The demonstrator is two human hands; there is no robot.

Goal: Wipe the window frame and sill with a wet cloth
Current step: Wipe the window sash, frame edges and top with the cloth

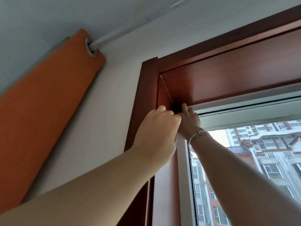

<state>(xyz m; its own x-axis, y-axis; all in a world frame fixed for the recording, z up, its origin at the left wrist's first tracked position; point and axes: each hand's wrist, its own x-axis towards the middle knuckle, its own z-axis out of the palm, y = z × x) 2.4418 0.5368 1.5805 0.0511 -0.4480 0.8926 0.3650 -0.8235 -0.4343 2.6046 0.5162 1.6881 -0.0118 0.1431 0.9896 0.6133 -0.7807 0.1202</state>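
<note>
Nearest the head camera, two bare forearms rise from the lower edge of the view and meet at the upper left inner corner of the window frame [146,101], a reddish-brown wooden surround. The left hand [160,126] sits closest, its back to the lens and its fingers curled forward at the frame's inner left edge; what those fingers close on is hidden behind the knuckles, so it cannot be told whether they clutch the cloth or only brace against the wood. The right hand [189,119], with thin bracelets [199,134] round the wrist, reaches just behind it, fingers pointing up into the corner and bent round a small dark mass, which appears to be the cloth [176,109], pressed where the left jamb meets the top board. Only a scrap of that cloth shows between the two hands, too dark to tell whether it is wet. Below the top board runs the pale inner window profile [244,101], and through the glass [244,160] stand blocks of flats. To the left, on the white wall, an orange curtain [53,101] hangs gathered from a white rod [110,37]. The sill is out of view. The step in hand looks like the wiping of the frame's top left corner, an early or middle part of the job. The next move probably calls for steady pressure while the cloth is drawn out of the corner, along the top board or down the jamb, without letting it slip from the fingers.
</note>
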